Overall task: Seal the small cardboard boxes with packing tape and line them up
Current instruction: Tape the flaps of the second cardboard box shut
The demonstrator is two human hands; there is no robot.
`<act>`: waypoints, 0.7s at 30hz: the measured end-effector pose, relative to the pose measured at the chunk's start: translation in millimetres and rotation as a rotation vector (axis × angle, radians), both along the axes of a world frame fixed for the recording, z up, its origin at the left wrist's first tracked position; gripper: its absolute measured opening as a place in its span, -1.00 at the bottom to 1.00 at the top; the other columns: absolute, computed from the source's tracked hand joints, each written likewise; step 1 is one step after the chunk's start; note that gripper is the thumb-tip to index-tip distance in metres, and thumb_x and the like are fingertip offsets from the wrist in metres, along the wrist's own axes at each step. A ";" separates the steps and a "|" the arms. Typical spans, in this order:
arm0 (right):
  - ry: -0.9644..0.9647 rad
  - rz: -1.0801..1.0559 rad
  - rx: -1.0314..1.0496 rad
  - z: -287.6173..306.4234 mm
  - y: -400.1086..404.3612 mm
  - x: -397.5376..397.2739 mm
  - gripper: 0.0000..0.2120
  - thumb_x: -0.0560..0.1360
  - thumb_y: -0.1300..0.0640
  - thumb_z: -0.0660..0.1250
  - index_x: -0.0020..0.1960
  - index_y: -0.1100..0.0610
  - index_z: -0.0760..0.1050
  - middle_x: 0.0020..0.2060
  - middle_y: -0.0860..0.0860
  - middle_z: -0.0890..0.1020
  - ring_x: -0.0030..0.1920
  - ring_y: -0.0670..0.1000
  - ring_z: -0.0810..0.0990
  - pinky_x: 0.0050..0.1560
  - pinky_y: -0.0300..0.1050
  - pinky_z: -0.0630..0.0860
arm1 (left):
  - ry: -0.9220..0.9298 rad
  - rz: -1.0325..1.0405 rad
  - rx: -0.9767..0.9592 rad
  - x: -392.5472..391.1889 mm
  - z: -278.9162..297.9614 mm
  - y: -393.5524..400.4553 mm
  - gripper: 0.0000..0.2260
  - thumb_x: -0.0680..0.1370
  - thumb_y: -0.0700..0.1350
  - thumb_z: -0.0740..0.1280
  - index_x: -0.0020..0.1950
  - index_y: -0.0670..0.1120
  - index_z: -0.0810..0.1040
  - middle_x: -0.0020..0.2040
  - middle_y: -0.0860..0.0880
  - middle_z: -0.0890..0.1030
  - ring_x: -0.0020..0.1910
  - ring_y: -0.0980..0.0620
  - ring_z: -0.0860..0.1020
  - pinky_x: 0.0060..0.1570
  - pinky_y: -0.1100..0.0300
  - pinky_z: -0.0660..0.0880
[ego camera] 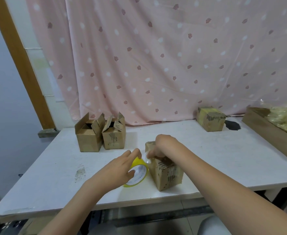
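- The left hand (pixel 118 168) grips a roll of yellow packing tape (pixel 138 173) that stands on edge on the white table (pixel 207 150), just left of a small cardboard box (pixel 166 170) near the table's front edge.
- Its thumb curls into the roll's core while the straighter fingers lie over the top of the roll, slightly apart from one another.
- The right hand (pixel 163 146) rests over the top of this box, and its fingertips pinch the clear free end of the tape (pixel 147 158), which spans the short gap between roll and box.
- This box stands upright with its top flaps down; torn paper marks show on its side.
- At the back left of the table two open cardboard boxes stand touching side by side, the left one (pixel 87 136) and the right one (pixel 114 134), both with their flaps raised.
- At the back right a closed box (pixel 210 118) stands alone, well apart from the others, with a dark stain (pixel 232 125) on the table just beside it.
- A long cardboard tray (pixel 271 134) runs along the right edge, holding pale crinkled filling (pixel 285 118).
- A pink curtain (pixel 156 56) with leaf prints hangs behind the table.
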State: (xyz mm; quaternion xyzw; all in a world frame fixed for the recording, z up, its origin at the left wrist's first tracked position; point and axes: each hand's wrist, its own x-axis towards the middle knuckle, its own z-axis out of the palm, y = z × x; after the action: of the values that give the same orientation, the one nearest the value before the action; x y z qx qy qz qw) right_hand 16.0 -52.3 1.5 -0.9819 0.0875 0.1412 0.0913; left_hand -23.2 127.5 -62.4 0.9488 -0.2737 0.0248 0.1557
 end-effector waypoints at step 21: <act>0.144 -0.200 0.918 -7.4 -67.8 -17.5 -0.43 0.33 -0.04 0.59 0.14 0.30 0.49 0.06 0.22 0.63 -0.02 0.25 0.69 0.02 0.23 0.63 | -0.071 -0.063 -0.028 7.5 41.9 31.1 -0.54 0.53 -0.19 0.38 0.27 0.33 0.55 -0.16 -0.02 0.49 -0.19 0.07 0.47 -0.21 0.44 0.30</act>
State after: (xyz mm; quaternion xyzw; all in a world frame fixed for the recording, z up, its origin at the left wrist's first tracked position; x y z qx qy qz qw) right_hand -1.5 -120.1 -5.9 -0.8146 0.1163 0.2236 0.5224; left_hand -15.8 158.5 -20.5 0.9360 -0.3083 0.0575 0.1597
